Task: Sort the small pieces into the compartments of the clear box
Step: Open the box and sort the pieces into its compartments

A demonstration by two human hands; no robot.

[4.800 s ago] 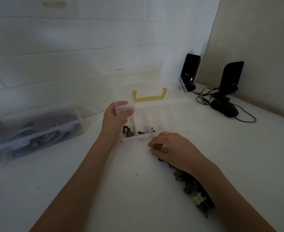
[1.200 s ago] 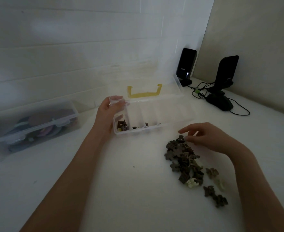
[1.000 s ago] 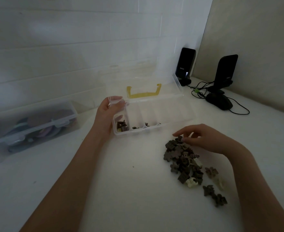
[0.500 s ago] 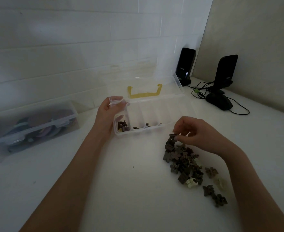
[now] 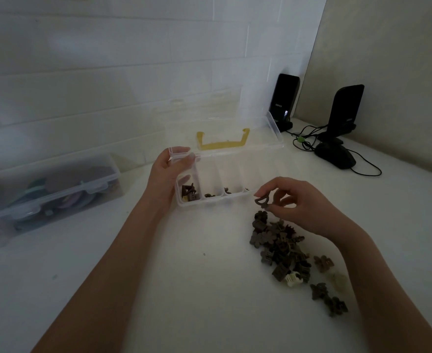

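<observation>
I see the table [image 5: 158, 289] filling the lower frame, with bare white room left of centre for my arms. At mid-frame the box [image 5: 235, 198] sits open, lid tipped back against the wall; I judge that keeps every compartment reachable from the front. My left hand [image 5: 170, 174] curls round its left end wall, probably to stop it sliding. The pile [image 5: 279, 244] lies lower right, just in front of the box, so each carry is short. My right hand [image 5: 296, 205] hangs between the two, thumb and fingertips pinching one dark piece [image 5: 262, 201] just off the box's front rim, near its right compartments.
</observation>
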